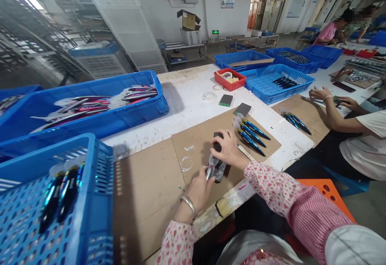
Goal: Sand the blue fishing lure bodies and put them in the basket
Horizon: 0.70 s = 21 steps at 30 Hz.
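Observation:
My left hand (199,188) is closed around the end of a small metal piece (214,168) lying on a brown cardboard sheet (169,176). My right hand (228,148) presses a dark sanding block (217,141) down onto that piece, fingers wrapped over it. Just beyond my right hand lie three shiny blue-green pieces (251,132) in a row on the cardboard, with a grey block (243,109) behind them.
A blue crate (90,200) at near left holds dark shiny pieces; a larger blue crate (99,124) behind it holds reddish ones. A red tray (230,80), tape rolls (208,95) and more blue crates (277,82) stand farther back. A co-worker's hands (331,98) work at right.

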Motion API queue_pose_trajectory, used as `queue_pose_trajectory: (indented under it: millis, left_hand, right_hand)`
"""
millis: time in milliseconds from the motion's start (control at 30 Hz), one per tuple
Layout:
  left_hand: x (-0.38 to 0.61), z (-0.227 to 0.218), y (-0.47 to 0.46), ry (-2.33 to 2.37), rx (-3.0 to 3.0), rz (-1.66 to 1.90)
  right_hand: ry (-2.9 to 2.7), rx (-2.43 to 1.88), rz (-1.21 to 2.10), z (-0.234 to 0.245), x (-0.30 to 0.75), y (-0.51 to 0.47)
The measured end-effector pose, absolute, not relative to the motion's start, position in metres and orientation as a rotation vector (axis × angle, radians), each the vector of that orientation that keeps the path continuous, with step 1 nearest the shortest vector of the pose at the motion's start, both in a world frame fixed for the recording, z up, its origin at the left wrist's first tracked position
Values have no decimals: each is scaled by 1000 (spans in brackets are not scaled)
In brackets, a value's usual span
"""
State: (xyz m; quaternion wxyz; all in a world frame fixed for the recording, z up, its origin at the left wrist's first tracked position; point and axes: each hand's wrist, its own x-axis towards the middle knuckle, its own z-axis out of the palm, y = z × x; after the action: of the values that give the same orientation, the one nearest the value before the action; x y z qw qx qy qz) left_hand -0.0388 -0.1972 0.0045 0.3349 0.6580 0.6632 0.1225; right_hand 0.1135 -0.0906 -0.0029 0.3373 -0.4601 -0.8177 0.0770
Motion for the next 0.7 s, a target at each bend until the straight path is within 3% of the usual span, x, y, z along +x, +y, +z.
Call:
queue_pose_trajectory:
  millis: [700]
  left_hand:
    - [-44, 3, -196, 1566, 1449, 439]
  right_hand:
    - [-2347, -1066, 108, 6, 119, -101]
